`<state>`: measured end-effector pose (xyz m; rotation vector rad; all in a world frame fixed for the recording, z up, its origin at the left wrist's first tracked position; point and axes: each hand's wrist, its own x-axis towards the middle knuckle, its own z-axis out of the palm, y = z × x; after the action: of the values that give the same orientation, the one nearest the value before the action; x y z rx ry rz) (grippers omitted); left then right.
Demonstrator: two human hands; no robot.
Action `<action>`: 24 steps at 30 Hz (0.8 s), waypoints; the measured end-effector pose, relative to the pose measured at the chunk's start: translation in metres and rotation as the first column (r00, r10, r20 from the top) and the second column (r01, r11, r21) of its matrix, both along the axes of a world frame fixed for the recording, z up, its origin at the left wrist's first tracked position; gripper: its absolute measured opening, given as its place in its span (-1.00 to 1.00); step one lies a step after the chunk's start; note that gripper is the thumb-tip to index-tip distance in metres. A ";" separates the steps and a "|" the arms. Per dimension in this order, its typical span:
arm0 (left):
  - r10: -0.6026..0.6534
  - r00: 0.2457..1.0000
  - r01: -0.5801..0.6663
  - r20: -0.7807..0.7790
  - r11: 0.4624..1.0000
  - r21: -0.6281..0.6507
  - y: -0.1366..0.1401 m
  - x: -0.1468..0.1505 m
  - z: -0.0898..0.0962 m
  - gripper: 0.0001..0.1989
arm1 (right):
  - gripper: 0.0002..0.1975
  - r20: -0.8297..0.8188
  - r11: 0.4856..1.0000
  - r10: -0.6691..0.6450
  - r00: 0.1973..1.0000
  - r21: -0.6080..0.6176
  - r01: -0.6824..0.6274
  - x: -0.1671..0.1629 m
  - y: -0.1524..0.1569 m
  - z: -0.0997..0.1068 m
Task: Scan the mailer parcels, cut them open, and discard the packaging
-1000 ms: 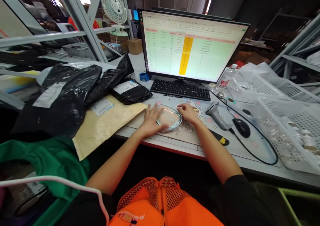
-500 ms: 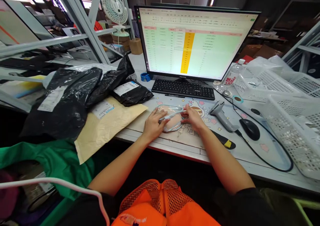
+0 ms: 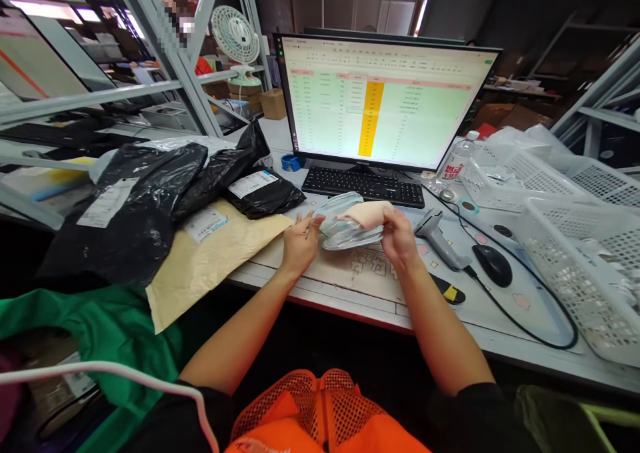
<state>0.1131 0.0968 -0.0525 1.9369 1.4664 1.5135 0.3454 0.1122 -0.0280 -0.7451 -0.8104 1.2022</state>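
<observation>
While the desk carries everything in reach, the pouch is the one thing off it, held above the front edge. Big items first: monitor at the back with a spreadsheet lit, white baskets stacked to the right, black mailing bags heaped to the left over a tan padded envelope. Keyboard just beyond the hands. Scanner and mouse lie to the right, near the right forearm, cable trailing along the desk. Clear pouch, flat and oval, something pale pink inside; long axis runs left to right, roughly level, between the two hands and tilted slightly up on the far side. Left hand pinches the pouch's left end, fingers closed on the rim. Right hand grips the right end, thumb over the pink contents, fingers under. Both hands are equally close; the pouch spans the gap between them, so each holds one end of the long axis. Neither hand touches the desk. Yellow-and-black tool lies beside the right wrist, apart from it.
</observation>
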 end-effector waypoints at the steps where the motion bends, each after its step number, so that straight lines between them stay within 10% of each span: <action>1: -0.009 1.000 0.009 -0.023 1.000 0.020 0.002 -0.002 0.000 -0.40 | -0.66 -0.073 0.999 -0.026 0.997 0.039 0.029 0.008 0.000 0.006; 8: 0.029 0.919 0.074 -0.394 0.967 0.243 0.007 -0.013 -0.002 -0.63 | -0.57 -0.140 0.969 -0.127 0.982 0.192 0.153 0.052 -0.007 0.030; 13: -0.280 0.718 0.226 -0.637 0.960 -0.168 -0.002 0.000 0.005 -0.61 | -0.45 -0.013 0.974 -0.119 0.993 0.192 0.119 0.044 -0.010 0.028; 16: -0.389 0.743 0.273 -0.544 0.919 -0.284 0.002 0.001 0.026 -0.23 | -0.42 0.066 0.979 -0.107 0.992 0.183 0.094 0.036 -0.014 0.025; 19: -0.370 0.861 0.380 -0.349 0.924 -0.043 0.018 0.005 0.056 0.22 | -0.38 0.179 0.984 -0.084 0.980 0.169 0.054 0.027 -0.021 0.023; 24: -0.701 0.677 0.696 -0.225 0.709 -0.113 0.042 0.032 0.081 0.21 | -0.32 0.346 0.988 -0.084 0.934 0.151 0.033 0.021 -0.031 0.021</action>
<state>0.1451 0.1389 0.0282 2.3511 0.6238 0.9089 0.3660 0.0814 -0.0066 -0.8723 -1.1506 0.9565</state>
